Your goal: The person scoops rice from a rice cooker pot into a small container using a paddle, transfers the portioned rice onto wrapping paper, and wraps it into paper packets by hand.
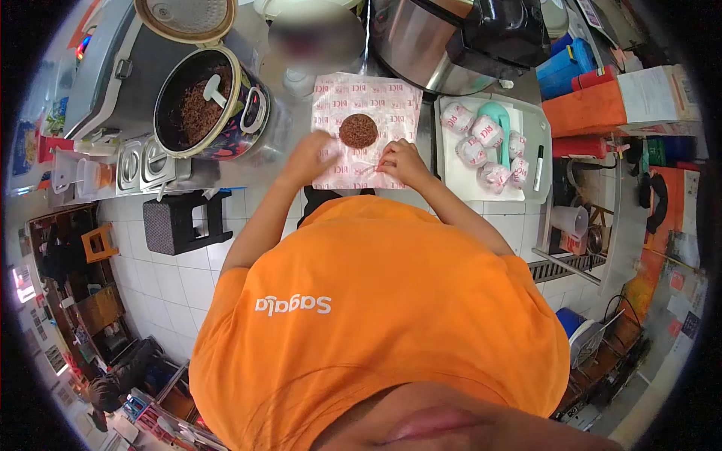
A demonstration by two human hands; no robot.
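Thin, matt printed paper wrapper [366,128] under a coarse, grainy brown rice patty [358,131]; glossy metal rice cooker [214,105] alongside; smooth white plastic tray [530,192] holding crinkled paper-wrapped balls [485,143].

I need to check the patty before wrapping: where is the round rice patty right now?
In the head view, the rice patty lies centred on the printed wrapping paper, just beyond both hands, right of the rice cooker pot.

blurred patch [316,37] above paper | wrapped balls' [481,143] contents hidden
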